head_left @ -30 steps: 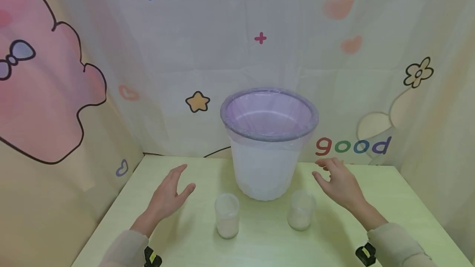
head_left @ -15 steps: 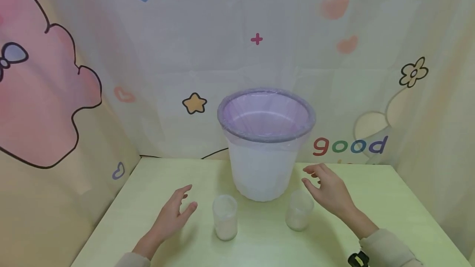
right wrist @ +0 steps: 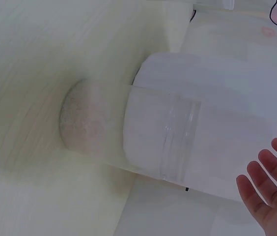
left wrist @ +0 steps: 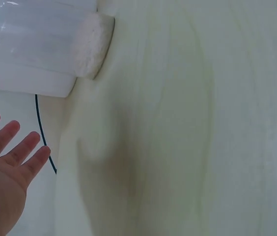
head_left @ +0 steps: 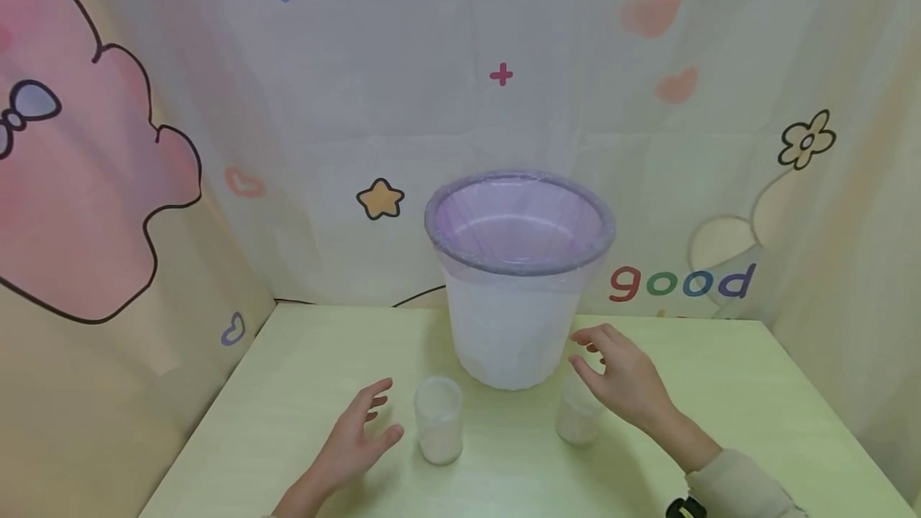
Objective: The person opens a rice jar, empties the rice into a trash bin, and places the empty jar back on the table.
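Note:
Two clear cylindrical jars stand upright on the table, each with a pale, grainy layer in the bottom. My left hand point(head_left: 356, 438) is just left of the left jar point(head_left: 440, 422), fingers spread and not touching it. In the left wrist view, that hand point(left wrist: 3, 182) is beside the same jar point(left wrist: 40, 39). Over the right jar point(head_left: 578, 422), my right hand point(head_left: 626, 378) hovers with loosely bent fingers, hiding part of its rim. The right wrist view shows a gap between this jar point(right wrist: 119, 128) and the hand point(right wrist: 276, 191). Neither hand holds anything.
A white bin point(head_left: 511, 326) with a purple inside and a clear film over its rim stands behind the jars. The pale table point(head_left: 302, 358) ends at a curtain point(head_left: 345, 86) printed with cartoon figures, which closes in the back and sides.
My left hand has come down and rightward, closer to the left jar. My right hand has moved left and lower, over the right jar. Both jars and the bin stay in place.

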Available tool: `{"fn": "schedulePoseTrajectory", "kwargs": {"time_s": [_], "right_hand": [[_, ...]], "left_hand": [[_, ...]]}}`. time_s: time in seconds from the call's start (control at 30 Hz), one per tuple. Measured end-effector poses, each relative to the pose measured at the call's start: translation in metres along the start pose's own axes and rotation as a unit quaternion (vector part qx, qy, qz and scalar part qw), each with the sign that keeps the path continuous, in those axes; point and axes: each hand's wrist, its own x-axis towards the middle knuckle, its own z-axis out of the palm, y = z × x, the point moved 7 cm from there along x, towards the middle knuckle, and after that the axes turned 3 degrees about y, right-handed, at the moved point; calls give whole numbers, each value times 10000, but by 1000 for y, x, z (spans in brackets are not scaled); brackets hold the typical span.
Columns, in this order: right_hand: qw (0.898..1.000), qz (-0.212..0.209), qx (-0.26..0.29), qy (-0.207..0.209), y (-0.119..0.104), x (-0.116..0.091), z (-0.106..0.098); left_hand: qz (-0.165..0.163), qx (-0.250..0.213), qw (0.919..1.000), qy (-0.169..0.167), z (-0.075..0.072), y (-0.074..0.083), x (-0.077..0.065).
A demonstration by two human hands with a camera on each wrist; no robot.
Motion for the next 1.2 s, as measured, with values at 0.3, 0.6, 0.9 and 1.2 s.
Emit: {"fn": "schedulePoseTrajectory", "kwargs": {"time_s": [0.3, 0.6, 0.9, 1.2], "right_hand": [[10000, -58, 26, -64, -7, 0, 4], [9988, 56, 348, -327, -16, 2, 18], [9965, 129, 605, -570, -27, 6, 29], [9949, 197, 709, -693, -33, 5, 38]], "left_hand": [[24, -573, 9982, -170, 17, 4, -1], [82, -691, 9970, -352, 36, 9, 2], [-46, -890, 9950, -454, 51, 5, 7], [-485, -1271, 9879, -738, 59, 0, 2]]}}
